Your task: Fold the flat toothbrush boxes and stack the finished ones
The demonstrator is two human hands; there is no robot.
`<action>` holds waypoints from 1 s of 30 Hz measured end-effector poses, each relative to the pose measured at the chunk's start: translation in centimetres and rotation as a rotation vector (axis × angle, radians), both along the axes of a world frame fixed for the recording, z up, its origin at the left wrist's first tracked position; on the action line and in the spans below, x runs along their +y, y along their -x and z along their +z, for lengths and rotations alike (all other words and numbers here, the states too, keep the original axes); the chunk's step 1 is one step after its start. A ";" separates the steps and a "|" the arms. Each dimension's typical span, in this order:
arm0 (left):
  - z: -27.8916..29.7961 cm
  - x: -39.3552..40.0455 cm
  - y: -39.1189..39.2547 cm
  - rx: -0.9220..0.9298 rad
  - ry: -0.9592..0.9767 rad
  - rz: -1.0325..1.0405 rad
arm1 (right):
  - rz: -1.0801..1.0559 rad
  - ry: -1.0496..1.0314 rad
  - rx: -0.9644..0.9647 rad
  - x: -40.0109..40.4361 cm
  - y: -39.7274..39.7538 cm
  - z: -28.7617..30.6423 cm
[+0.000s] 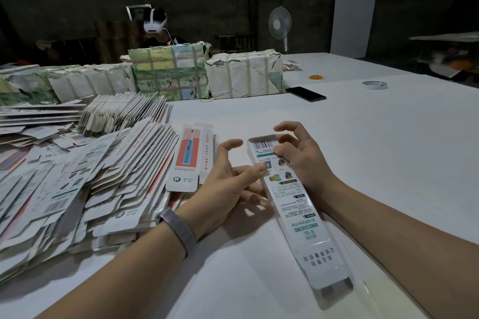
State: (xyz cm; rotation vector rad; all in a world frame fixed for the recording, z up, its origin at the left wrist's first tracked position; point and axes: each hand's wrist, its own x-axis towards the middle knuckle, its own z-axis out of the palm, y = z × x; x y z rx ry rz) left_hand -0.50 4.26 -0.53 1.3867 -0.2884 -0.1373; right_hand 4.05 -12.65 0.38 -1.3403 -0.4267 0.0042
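At centre frame a long toothbrush box (290,204) slants over the white table (388,150). The right hand (298,155) pinches its far end; the left hand (230,181) grips its left side, thumb on top.

Flat boxes (77,176) crowd the left — table (375,150) open right.

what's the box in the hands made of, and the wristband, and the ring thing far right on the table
Box: looks like thin printed card with a slight gloss; it shows sharp creases and a soft sheen.
Wristband: seems woven metal mesh, silvery with a fine grain.
Ring: probably a roll of tape, pale and flat; too small to be sure.
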 end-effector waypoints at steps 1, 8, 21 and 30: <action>0.0 0.0 0.0 -0.004 -0.002 0.002 | 0.000 0.004 -0.002 0.0 0.0 0.0; 0.0 0.1 0.1 -0.023 -0.004 -0.026 | 0.030 0.051 0.019 0.0 0.0 0.0; -0.1 0.2 0.0 -0.043 -0.052 -0.052 | -0.019 0.044 0.059 -0.1 0.1 0.4; -0.2 0.0 0.0 -0.018 -0.054 -0.047 | -0.039 -0.036 0.212 0.1 0.3 1.0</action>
